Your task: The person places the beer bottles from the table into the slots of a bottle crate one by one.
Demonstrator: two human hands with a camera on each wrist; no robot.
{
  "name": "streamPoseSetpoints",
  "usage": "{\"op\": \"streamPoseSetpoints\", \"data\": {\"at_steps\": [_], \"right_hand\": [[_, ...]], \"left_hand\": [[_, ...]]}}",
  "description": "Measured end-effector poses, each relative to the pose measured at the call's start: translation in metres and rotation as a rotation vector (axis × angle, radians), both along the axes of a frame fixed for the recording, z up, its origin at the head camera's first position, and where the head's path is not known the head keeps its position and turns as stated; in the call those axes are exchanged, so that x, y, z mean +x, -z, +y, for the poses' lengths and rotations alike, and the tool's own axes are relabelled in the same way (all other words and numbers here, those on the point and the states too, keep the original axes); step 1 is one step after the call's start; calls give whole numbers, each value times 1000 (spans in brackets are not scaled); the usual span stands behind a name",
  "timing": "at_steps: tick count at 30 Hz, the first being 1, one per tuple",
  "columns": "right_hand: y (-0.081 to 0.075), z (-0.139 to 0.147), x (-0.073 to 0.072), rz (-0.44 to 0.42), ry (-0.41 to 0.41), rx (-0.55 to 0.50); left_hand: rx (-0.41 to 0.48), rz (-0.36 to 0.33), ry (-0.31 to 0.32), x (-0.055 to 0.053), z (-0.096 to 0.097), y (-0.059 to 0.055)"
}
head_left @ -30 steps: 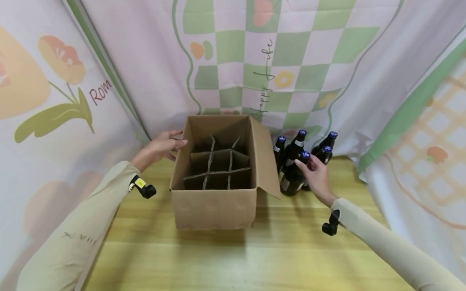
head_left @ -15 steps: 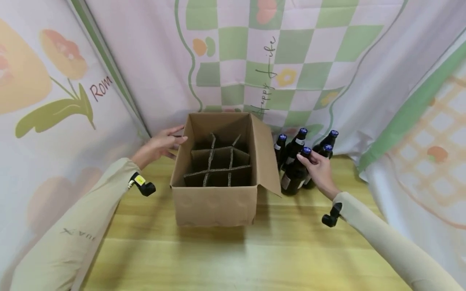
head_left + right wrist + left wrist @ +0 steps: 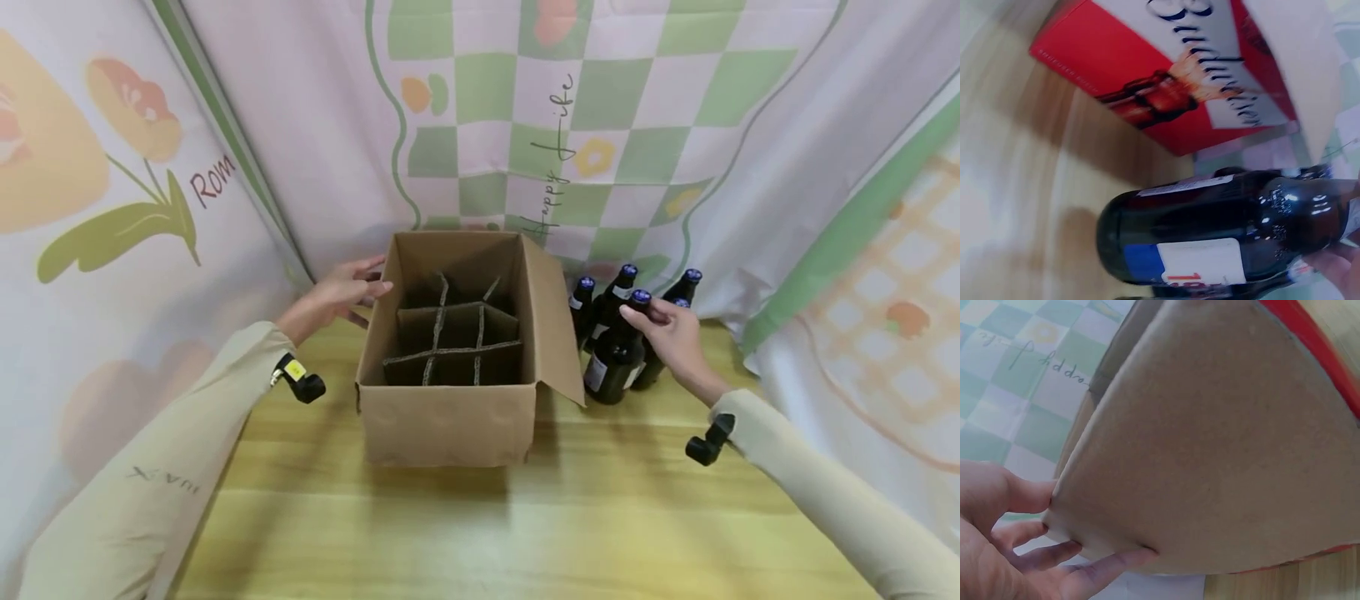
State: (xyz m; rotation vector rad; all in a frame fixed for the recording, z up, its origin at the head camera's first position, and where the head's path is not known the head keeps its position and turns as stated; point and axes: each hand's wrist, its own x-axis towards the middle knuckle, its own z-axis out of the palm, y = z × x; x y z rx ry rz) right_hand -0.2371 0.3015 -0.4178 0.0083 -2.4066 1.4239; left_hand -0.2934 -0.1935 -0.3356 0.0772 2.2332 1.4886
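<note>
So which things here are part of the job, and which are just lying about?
Seem part of the job:
cardboard box, touched by the left grip
dividers inside it
held bottle, its neck in the right grip
other bottles close by

Probably just surroundings:
printed curtains
wooden table, merely a support
black wrist devices

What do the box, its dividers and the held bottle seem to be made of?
Box: likely cardboard, matt brown with a red printed side and a folded flap.
Dividers: probably corrugated cardboard, dull; their top edges look wavy.
Held bottle: dark, glossy, probably glass, judging by sharp highlights.
</note>
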Motion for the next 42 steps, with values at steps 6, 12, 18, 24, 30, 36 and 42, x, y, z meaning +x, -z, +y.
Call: {"op": "streamPoseSetpoints", "data": {"at_steps": [6, 12, 18, 24, 30, 36, 42], "right_hand": [[-31, 5, 4, -119, -6, -35], [-55, 5, 2, -178, -20, -179], [-70, 0, -4, -229, -35, -307], [-87, -2, -7, -246, -65, -433], [-111, -5, -7, -297, -60, -429], [-138, -7, -13, -197, -99, -567], [-155, -14, -23, -194, -76, -635]], "left_hand": [[20, 14, -3, 1, 2, 5], [31, 3, -25, 1, 2, 7], [50, 9, -40, 2, -1, 10], [54, 13, -41, 1, -1, 13], [67, 24, -28, 1, -1, 12], [82, 20, -33, 0, 0, 14], [86, 17, -48, 1, -2, 14]]}}
